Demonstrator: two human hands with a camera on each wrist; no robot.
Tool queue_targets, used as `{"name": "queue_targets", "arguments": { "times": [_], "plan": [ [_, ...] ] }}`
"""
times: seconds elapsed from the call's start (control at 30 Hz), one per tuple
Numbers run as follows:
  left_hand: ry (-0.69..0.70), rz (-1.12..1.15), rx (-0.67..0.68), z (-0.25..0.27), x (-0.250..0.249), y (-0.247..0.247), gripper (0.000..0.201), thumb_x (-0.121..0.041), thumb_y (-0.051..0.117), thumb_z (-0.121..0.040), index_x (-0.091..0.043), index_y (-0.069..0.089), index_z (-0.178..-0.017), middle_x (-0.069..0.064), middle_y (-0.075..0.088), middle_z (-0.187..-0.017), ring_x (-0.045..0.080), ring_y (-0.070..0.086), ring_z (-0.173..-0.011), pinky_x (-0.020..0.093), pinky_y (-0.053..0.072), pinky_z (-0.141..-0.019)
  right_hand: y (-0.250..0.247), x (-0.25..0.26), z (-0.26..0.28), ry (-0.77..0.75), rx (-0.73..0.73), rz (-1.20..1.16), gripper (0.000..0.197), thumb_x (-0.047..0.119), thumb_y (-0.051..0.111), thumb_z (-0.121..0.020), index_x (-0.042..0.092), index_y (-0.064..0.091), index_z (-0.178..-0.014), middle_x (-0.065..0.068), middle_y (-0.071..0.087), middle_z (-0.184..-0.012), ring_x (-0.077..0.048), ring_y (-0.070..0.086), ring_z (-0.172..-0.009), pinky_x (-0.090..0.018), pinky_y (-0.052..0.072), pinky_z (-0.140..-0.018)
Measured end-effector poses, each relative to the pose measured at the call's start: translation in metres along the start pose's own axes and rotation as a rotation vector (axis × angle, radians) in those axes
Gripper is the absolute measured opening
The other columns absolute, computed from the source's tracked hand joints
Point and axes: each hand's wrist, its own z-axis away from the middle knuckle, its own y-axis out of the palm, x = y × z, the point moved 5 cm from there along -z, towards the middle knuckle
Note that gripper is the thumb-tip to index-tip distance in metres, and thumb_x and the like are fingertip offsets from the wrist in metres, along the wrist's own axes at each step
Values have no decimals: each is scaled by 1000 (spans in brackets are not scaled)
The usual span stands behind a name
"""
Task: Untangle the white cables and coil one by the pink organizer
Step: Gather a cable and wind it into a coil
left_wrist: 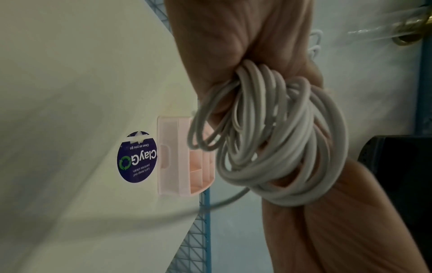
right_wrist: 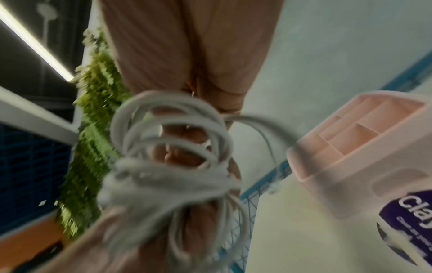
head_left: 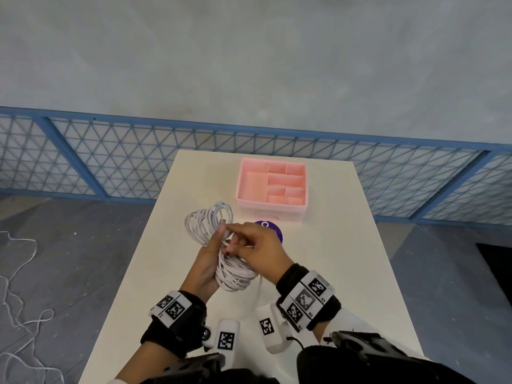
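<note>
A: Entry. Both hands are up over the white table (head_left: 318,273), working one bundle of white cables (head_left: 221,245). The bundle is pinched at its waist, so loops fan out at two ends: one lobe toward the far left, one hanging near the wrists.

B: Why hold it at the middle?

A: My reading: gripping the waist keeps the turns from springing apart while a loose strand is worked. The left hand (head_left: 206,261) has palm and curled fingers wrapped round the gathered turns; the left wrist view shows the strands squeezed tight in that fist.

B: And the other?

A: The right hand (head_left: 259,246) has thumb and forefinger pressed together on a single strand at the waist, remaining fingers curled loosely behind. The right wrist view is too blurred to confirm more.

B: Placement target?

A: The pink organizer (head_left: 271,214) sits on the far part of the table, compartments bare, a round purple sticker (head_left: 273,228) just in front of it. The bundle is in the air, near its front left corner, not yet set down.
</note>
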Motion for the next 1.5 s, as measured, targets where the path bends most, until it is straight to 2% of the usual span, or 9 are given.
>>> {"name": "queue_targets", "arguments": {
  "times": [0.13, 0.37, 0.43, 0.57, 0.93, 1.07, 1.2, 1.37, 1.5],
  "plan": [
    [0, -107, -50, 2, -2, 0, 46, -32, 76, -65, -3, 70, -100, 20, 58, -97, 22, 58, -79, 25, 54, -76, -11, 0, 0, 66, 31, -195, 27, -11, 70, -68, 6, 72, -90, -1, 68, -59, -12, 62, -54, -25, 55, -63],
    [59, 7, 51, 8, -4, 18, 20, -23, 65, -72, -14, 65, -90, 12, 71, -86, 21, 70, -76, 33, 58, -70, -27, -10, -6, 81, -16, -108, 24, -1, 80, -63, 16, 68, -75, 4, 65, -68, -11, 58, -55, -27, 54, -63],
    [120, 30, 16, 5, -6, 17, 24, -19, 69, -65, -15, 63, -88, 5, 72, -76, 16, 71, -70, 31, 59, -67, -34, -18, -4, 85, -79, -119, 21, 1, 81, -63, 18, 70, -70, -12, 66, -75, -16, 60, -62, -36, 57, -69],
    [183, -3, -45, 1, -6, 17, 16, -19, 61, -75, -19, 59, -92, -6, 58, -57, 11, 62, -66, 29, 55, -71, -39, -25, 2, 64, -17, -166, 19, 1, 75, -71, 12, 74, -87, -16, 71, -87, -22, 64, -80, -41, 54, -86],
    [197, -55, -38, 8, -11, 33, 9, -20, 49, -92, -19, 57, -92, -7, 44, -46, 9, 57, -54, 24, 55, -66, -64, -47, 19, 146, 260, 211, 10, 16, 58, -89, 18, 64, -80, 6, 60, -65, 0, 55, -60, -14, 44, -66],
    [249, 32, -60, 9, -24, 28, 7, -23, 49, -91, -20, 54, -87, -8, 44, -42, 6, 55, -49, 20, 55, -68, -80, -60, 33, 213, 265, 48, 19, 2, 50, -90, 20, 46, -92, -3, 58, -64, -23, 58, -55, -34, 52, -66],
    [300, 75, -117, 9, -26, 16, 10, -26, 49, -92, -20, 54, -87, -9, 46, -44, 5, 55, -51, 19, 55, -68, -75, -47, 52, 224, 442, -99, 29, -6, 37, -91, 14, 59, -90, -7, 61, -72, -23, 66, -64, -29, 55, -66],
    [288, 60, -136, 10, -17, 11, 11, -28, 47, -94, -19, 54, -90, -9, 47, -46, 6, 56, -54, 22, 54, -71, -48, -23, 59, -10, 673, 346, 37, -5, 47, -88, 9, 60, -120, -4, 68, -114, -11, 62, -104, -12, 43, -91],
    [260, 17, -121, 15, -19, 8, 13, -29, 44, -95, -19, 53, -95, -9, 46, -47, 6, 56, -54, 23, 54, -76, -47, -6, 55, -282, 683, 721, 24, 17, 56, -90, 16, 67, -112, -3, 73, -101, -17, 64, -92, -18, 37, -75]
  ]
}}
